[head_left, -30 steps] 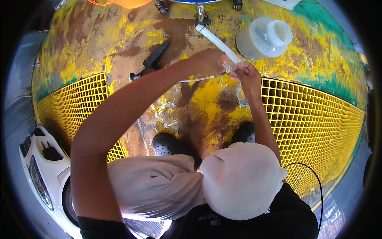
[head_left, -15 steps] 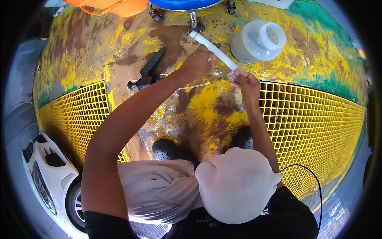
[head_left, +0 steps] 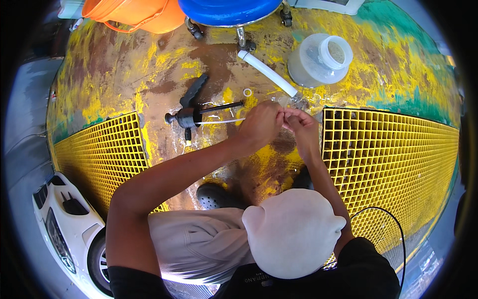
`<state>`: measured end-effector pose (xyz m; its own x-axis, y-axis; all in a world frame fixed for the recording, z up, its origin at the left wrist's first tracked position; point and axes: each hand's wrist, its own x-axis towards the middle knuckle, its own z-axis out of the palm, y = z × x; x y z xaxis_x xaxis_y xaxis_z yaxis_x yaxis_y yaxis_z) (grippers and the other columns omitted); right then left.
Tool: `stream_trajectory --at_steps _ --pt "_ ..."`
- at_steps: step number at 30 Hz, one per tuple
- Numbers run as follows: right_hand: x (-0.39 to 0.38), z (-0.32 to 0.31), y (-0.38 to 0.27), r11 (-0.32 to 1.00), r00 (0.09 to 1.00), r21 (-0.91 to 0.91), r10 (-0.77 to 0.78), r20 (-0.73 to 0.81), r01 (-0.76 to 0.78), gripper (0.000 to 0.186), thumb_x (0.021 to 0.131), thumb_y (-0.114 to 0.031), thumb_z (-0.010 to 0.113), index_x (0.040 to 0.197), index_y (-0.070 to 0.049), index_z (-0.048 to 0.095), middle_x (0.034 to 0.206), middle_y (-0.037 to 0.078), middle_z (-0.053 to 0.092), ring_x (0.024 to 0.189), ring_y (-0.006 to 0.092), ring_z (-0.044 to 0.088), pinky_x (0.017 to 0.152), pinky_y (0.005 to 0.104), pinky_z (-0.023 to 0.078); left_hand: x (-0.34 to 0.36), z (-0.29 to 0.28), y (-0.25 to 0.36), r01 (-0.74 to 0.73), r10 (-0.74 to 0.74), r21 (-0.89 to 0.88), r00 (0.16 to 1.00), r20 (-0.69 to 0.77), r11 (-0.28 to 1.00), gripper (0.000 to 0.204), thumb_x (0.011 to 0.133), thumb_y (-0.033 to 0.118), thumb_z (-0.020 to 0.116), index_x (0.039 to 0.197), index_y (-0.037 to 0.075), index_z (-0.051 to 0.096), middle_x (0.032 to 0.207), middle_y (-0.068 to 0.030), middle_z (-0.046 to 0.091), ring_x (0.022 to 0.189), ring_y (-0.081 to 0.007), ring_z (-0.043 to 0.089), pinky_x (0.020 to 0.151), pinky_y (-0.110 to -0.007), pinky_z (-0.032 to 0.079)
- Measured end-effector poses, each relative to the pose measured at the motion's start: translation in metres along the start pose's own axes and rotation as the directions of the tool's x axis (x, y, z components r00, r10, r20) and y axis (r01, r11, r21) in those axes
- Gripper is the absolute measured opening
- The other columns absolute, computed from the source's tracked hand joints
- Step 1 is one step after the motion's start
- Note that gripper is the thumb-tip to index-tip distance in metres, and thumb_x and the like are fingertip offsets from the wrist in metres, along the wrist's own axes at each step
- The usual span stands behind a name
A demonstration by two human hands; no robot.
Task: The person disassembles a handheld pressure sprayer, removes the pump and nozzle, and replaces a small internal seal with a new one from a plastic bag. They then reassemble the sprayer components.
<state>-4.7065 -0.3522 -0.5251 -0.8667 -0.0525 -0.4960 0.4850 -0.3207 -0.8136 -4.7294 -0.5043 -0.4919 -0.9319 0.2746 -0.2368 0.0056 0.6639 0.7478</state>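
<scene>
My left hand (head_left: 263,125) and my right hand (head_left: 303,128) meet fingertip to fingertip low over the floor. Both are closed in a pinch; what they hold, if anything, is too small and covered to name. Just beyond them lies a white tube (head_left: 269,74), with nobody holding it. A small white ring (head_left: 247,92) rests on the floor left of the tube. Further left is a black pump sprayer head (head_left: 188,117) with a lever handle, a dark rod and a thin pale hose (head_left: 219,121), whose end runs to my left hand and is hidden there.
A translucent wide-mouthed bottle (head_left: 308,62) stands beyond the tube. A blue wheeled stool (head_left: 229,11) and an orange bucket (head_left: 144,15) are at the far side. Yellow floor gratings (head_left: 104,144) flank both sides. A white car (head_left: 69,224) shows at the lower left.
Both hands have drawn back toward me and come together. The white tube, held half a second ago, now lies on the floor. The small ring has come into sight.
</scene>
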Motion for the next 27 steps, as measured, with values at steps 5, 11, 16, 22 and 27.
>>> stream_trajectory --at_steps 5,11,16,22,27 --pt "-0.013 -0.012 0.009 0.997 0.998 -0.060 0.053 0.033 -0.051 0.019 0.096 -0.005 0.062 0.107 0.009 0.067 0.097 0.014 0.072 0.084 0.0183 0.071 0.080 0.0295 0.060 -0.014 0.001 0.003 0.114 -0.103 -0.164 0.992 0.075 0.980 0.015 0.087 0.011 0.062 0.085 -0.003 0.068 0.081 -0.0206 0.065 0.071 -0.0331 0.064 0.066 -0.042 0.050" --pt "-0.013 -0.021 0.006 0.985 0.991 -0.171 0.043 0.131 -0.020 0.018 0.096 -0.004 0.061 0.108 0.008 0.066 0.095 0.012 0.072 0.083 0.0161 0.071 0.077 0.0294 0.059 -0.017 0.000 0.007 0.052 -0.053 -0.267 0.999 0.005 0.962 0.015 0.085 0.008 0.063 0.081 -0.006 0.067 0.075 -0.0224 0.066 0.066 -0.0334 0.065 0.063 -0.041 0.050" --pt "-0.010 -0.020 0.002 0.975 0.978 -0.220 0.026 0.205 0.020 0.015 0.096 -0.005 0.061 0.104 0.006 0.066 0.090 0.010 0.071 0.080 0.0133 0.069 0.075 0.0278 0.058 -0.020 -0.003 0.008 0.095 -0.093 -0.226 0.996 0.017 0.969 0.015 0.085 0.010 0.066 0.082 -0.005 0.067 0.078 -0.0196 0.066 0.068 -0.0296 0.066 0.064 -0.038 0.051" --pt "-0.013 -0.013 0.002 0.975 0.976 -0.219 0.002 0.218 0.047 0.011 0.095 -0.004 0.062 0.099 0.005 0.064 0.086 0.008 0.070 0.078 0.0115 0.068 0.073 0.0256 0.057 -0.022 -0.009 0.005 0.130 -0.116 -0.195 0.990 0.081 0.972 0.015 0.087 0.011 0.069 0.086 -0.004 0.066 0.085 -0.0135 0.065 0.072 -0.0182 0.066 0.066 -0.031 0.052" --pt "-0.016 -0.009 -0.014 0.977 0.968 -0.207 0.011 0.252 0.043 0.010 0.095 -0.003 0.061 0.099 0.005 0.063 0.089 0.009 0.069 0.080 0.0127 0.068 0.074 0.0262 0.058 -0.021 -0.020 0.007 0.154 -0.107 -0.362 0.983 0.148 0.919 0.015 0.090 0.010 0.068 0.087 -0.004 0.064 0.084 -0.0083 0.063 0.074 -0.0108 0.064 0.066 -0.027 0.053"
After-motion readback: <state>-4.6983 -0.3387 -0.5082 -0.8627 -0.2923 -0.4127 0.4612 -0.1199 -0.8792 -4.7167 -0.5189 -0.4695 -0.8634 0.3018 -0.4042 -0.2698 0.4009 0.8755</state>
